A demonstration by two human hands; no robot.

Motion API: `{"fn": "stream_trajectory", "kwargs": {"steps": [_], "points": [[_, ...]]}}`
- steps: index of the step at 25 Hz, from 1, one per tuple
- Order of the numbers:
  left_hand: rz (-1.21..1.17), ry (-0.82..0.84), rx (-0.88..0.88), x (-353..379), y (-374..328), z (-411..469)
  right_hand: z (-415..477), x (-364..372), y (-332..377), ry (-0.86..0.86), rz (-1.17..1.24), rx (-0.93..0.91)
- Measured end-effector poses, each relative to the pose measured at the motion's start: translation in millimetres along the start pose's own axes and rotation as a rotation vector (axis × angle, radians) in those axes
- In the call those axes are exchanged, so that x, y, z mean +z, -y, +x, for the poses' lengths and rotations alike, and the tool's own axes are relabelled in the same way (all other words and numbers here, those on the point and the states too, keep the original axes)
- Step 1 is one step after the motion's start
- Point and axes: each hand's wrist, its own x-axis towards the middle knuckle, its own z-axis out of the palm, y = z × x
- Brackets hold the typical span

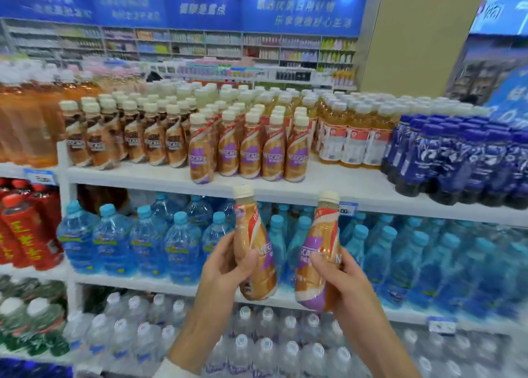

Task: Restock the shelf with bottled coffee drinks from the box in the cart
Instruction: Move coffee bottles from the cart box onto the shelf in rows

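Note:
My left hand (225, 266) grips a coffee bottle (253, 235) with a cream cap and a tan and purple label, held upright below the top shelf. My right hand (347, 285) grips a second coffee bottle (318, 252) of the same kind, tilted slightly right. Both bottles are in front of the blue water bottles, just under the white top shelf (328, 189). On that shelf stand rows of matching purple-label coffee bottles (248, 146), with a bare strip of shelf in front of them. The box and cart are out of view.
Brown-label coffee bottles (114, 137) stand left of the purple ones, amber drinks (354, 137) and dark blue bottles (457, 160) to the right. Blue water bottles (128, 243) fill the middle shelf, clear water bottles (257, 340) the one below. Red bottles (25, 229) are at the left.

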Motion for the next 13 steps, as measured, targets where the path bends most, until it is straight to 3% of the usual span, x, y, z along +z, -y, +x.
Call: {"fn": "stream_trajectory", "kwargs": {"steps": [8,13], "points": [[0.144,-0.076,0.099,4.5,-20.0,64.4,52.9,19.0,26.6,0.05,-0.009,-0.116],[0.505,-0.277,0.267,-1.1,-36.9,101.5,94.5,53.8,36.8,-0.009,0.031,-0.189]]}}
